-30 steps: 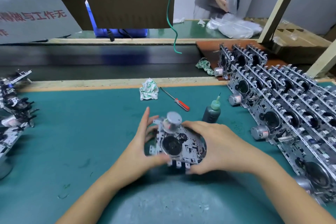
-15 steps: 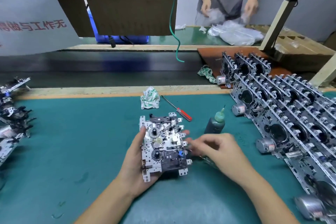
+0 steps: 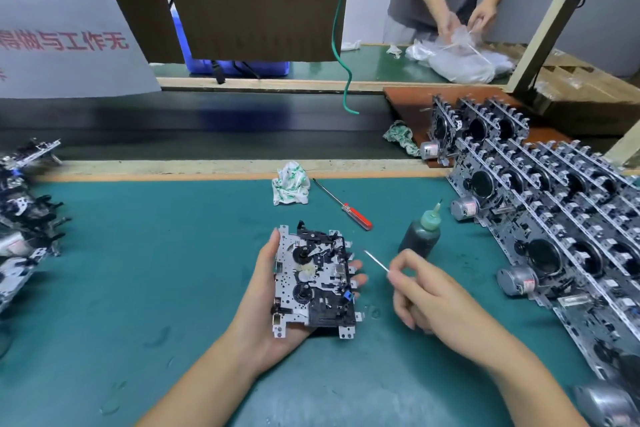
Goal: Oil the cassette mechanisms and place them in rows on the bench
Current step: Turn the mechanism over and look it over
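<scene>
A cassette mechanism (image 3: pixel 313 279), a perforated metal plate with black reels and levers, lies face up in my left hand (image 3: pixel 263 302) above the green bench mat (image 3: pixel 138 270). My right hand (image 3: pixel 429 295) pinches a thin white applicator stick (image 3: pixel 375 261) whose tip points at the mechanism's right edge, a little apart from it. A dark oil bottle (image 3: pixel 420 236) with a green nozzle stands upright just beyond my right hand. Rows of upright mechanisms (image 3: pixel 540 218) with silver motors fill the right side of the bench.
A red-handled screwdriver (image 3: pixel 344 205) and a crumpled rag (image 3: pixel 290 184) lie near the bench's far edge. More mechanisms (image 3: pixel 24 218) are piled at the left edge. A dark conveyor belt (image 3: pixel 207 128) runs behind. Across it a person (image 3: pixel 450 7) handles plastic bags.
The mechanism was turned from motor side up to face up and now rests in my left hand alone. My right hand let go of it and took up the thin stick.
</scene>
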`<state>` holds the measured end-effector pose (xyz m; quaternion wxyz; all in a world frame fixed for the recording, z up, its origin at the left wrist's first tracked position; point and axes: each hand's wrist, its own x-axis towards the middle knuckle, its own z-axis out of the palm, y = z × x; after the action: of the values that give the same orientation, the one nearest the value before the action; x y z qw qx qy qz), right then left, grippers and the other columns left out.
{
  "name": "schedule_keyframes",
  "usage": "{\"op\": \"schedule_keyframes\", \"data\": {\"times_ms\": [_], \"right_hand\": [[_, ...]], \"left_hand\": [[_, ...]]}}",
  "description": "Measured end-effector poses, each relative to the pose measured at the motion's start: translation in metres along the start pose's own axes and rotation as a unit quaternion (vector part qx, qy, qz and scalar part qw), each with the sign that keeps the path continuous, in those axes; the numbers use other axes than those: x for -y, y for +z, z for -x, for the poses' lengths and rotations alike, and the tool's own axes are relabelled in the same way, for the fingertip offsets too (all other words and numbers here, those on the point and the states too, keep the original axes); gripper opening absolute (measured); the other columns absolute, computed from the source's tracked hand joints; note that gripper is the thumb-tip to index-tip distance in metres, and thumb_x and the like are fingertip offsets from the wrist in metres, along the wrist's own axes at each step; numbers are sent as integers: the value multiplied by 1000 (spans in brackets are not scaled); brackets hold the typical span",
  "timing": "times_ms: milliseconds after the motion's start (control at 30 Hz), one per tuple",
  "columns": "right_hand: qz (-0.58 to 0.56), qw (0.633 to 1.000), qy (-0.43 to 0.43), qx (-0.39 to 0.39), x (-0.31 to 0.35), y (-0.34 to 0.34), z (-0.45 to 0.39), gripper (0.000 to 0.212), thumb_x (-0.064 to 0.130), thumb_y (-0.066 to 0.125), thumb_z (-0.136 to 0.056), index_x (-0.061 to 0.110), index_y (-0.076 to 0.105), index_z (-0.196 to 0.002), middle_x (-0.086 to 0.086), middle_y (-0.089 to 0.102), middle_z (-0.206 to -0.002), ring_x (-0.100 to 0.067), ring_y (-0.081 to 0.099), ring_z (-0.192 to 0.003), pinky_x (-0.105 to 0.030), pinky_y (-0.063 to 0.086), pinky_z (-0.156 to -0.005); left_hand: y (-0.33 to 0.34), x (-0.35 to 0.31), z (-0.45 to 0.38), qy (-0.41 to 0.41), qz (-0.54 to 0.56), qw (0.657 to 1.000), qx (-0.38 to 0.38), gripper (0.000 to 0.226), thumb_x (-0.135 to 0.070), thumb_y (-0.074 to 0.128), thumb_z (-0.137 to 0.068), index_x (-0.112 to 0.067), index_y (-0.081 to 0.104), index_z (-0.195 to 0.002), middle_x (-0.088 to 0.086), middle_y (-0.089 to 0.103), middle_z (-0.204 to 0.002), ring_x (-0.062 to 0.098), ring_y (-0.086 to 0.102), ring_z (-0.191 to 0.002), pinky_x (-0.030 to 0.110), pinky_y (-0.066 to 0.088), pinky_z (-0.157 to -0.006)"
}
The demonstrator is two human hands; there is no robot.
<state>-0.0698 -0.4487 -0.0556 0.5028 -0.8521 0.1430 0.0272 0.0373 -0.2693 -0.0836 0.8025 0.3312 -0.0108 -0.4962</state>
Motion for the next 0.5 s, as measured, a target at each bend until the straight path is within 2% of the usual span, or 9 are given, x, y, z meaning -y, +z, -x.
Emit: {"op": "schedule_keyframes", "data": {"times_ms": [67, 133, 233, 300, 400, 500], "right_hand": [[-121, 990, -6, 67, 3, 2, 1, 26, 25, 41, -99, 13, 51, -78, 3, 44, -42, -8, 30, -35, -15, 27, -38], [-156, 980, -22, 125, 8, 5, 2, 30, 30, 42, -93, 11, 55, -74, 2, 48, -43, -10, 34, -37, -15, 29, -39], [-200, 963, -4, 180, 9, 5, 2, 29, 29, 44, -91, 10, 58, -74, 0, 54, -51, -8, 35, -40, -15, 31, -41], [-198, 962, 17, 185, 9, 6, 3, 28, 29, 43, -95, 14, 59, -77, 2, 45, -47, -7, 25, -39, -14, 23, -39], [-166, 971, 20, 169, 9, 11, 1, 33, 32, 42, -98, 20, 56, -71, 4, 31, -42, -8, 18, -38, -17, 20, -38], [-170, 970, 50, 165, 9, 14, -1, 36, 25, 40, -100, 17, 46, -65, 3, 36, -43, -8, 23, -36, -16, 22, -36]], "left_hand": [[-2, 0, 0, -18, -13, 1000, 5, 77, -66, 53, -70, -3, 69, -113, 24, 61, -122, 34, 65, -104, 44, 53, -90], [-3, -1, 0, -39, -38, 999, 0, 79, -70, 49, -72, -5, 70, -111, 21, 63, -121, 31, 66, -103, 39, 56, -83], [-4, 0, -3, -52, -67, 996, -19, 82, -73, 41, -76, -6, 69, -115, 20, 62, -124, 30, 64, -107, 38, 55, -85], [-5, 0, -4, -53, -73, 996, -26, 81, -73, 34, -80, -8, 69, -114, 18, 62, -124, 29, 64, -107, 37, 55, -87], [-6, 0, -5, -57, -70, 995, -29, 77, -71, 31, -84, -11, 74, -105, 15, 65, -120, 26, 66, -104, 34, 55, -82], [-6, 1, -5, -60, -71, 995, -31, 75, -69, 32, -85, -11, 72, -109, 17, 63, -123, 28, 64, -108, 36, 55, -85]]}}
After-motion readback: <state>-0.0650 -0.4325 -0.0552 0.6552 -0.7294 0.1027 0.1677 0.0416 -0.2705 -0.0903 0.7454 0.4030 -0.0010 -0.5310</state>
